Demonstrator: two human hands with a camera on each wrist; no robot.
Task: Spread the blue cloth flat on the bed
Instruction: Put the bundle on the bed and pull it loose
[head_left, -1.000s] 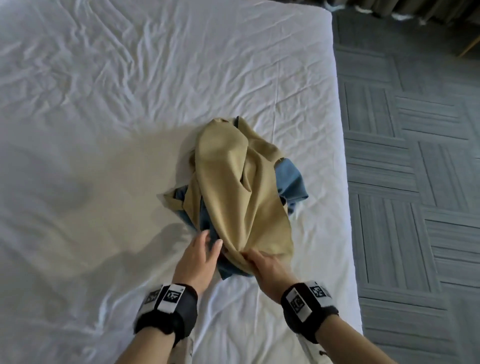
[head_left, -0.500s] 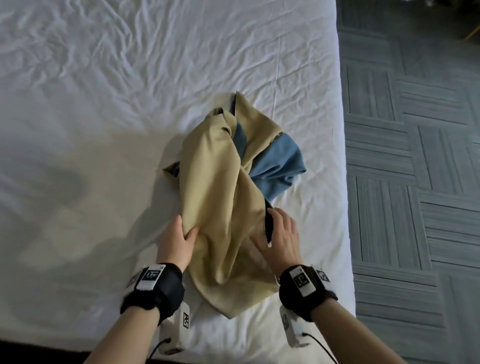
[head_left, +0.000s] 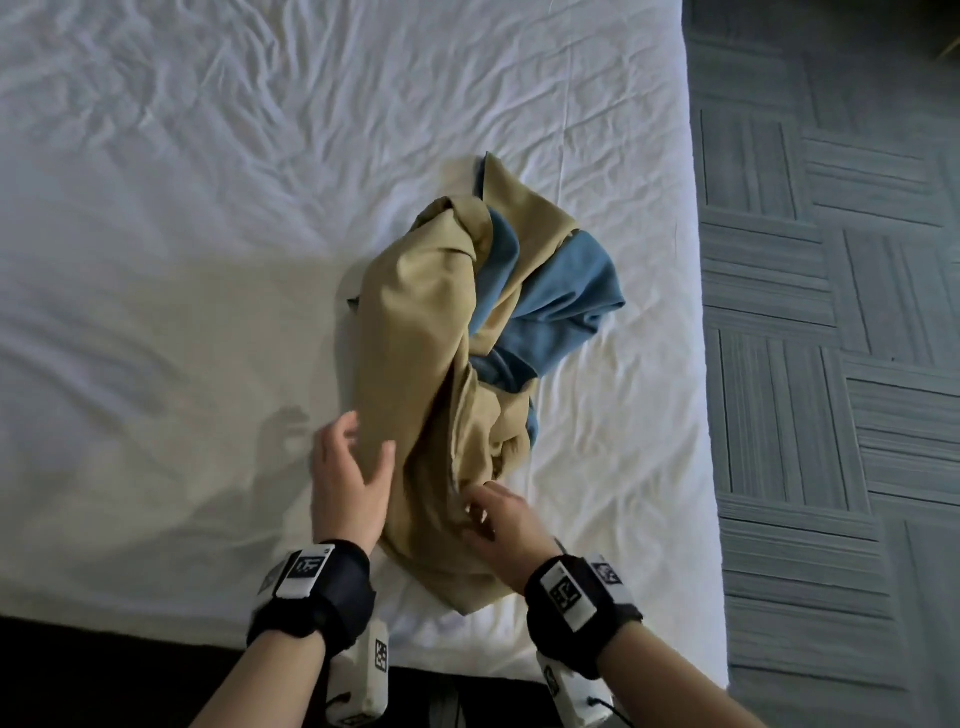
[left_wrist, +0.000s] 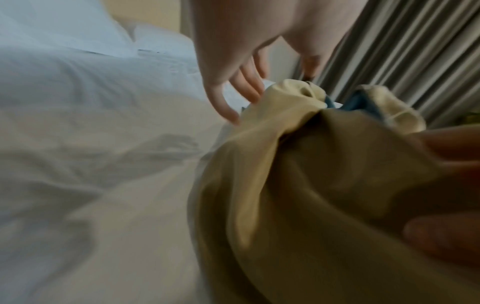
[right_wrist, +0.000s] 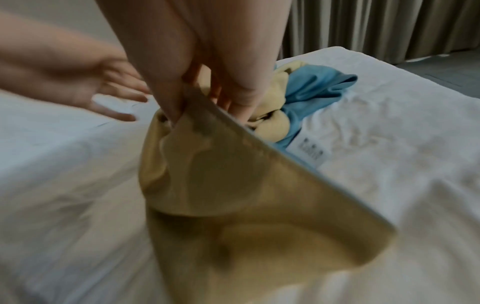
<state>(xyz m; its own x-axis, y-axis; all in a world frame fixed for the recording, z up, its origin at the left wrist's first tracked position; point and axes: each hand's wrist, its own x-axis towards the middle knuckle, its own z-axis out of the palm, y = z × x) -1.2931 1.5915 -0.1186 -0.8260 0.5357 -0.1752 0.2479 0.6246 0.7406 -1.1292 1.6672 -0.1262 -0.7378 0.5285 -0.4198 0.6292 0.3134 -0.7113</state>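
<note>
The blue cloth (head_left: 563, 296) lies bunched and twisted on the white bed (head_left: 208, 260), near the bed's right edge and close to the person. It is two-sided: a tan face covers most of the heap, while the blue face shows on the right and in a narrow fold near the top. The right hand (head_left: 498, 525) has its grip clamped on the near tan edge of the cloth; the right wrist view shows the thumb and fingers (right_wrist: 244, 102) pinching that edge, lifted off the sheet. The left hand (head_left: 350, 473) has its grip apart, with fingers spread and loosely straight, resting against the left side of the tan fold. Grey patterned carpet (head_left: 831, 364) lies to the right of the bed, and grey curtains (right_wrist: 376, 26) hang beyond it
</note>
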